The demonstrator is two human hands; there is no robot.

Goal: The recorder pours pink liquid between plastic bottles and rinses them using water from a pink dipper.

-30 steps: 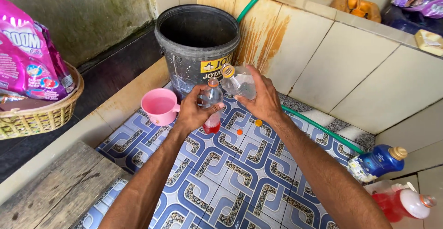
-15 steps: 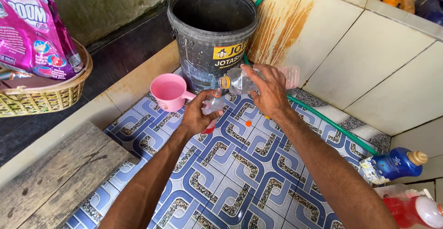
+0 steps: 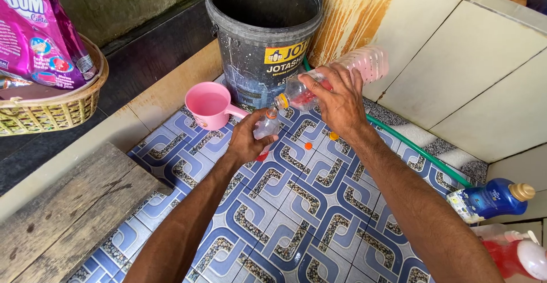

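Over blue tiles, right hand [image 3: 341, 102] gripping clear bottle [image 3: 364, 66] tilted mouth-down-left, left hand [image 3: 249, 139] clasping upright small bottle [image 3: 265, 128]

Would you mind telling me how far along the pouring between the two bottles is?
Done: both bottles are uncapped, and two small orange caps lie on the patterned tile floor. In hand: the right hand tips the larger clear plastic bottle, mouth down, against the mouth of the small clear bottle held upright by the left hand. Left: the small bottle shows red liquid only at its base; recapping remains.
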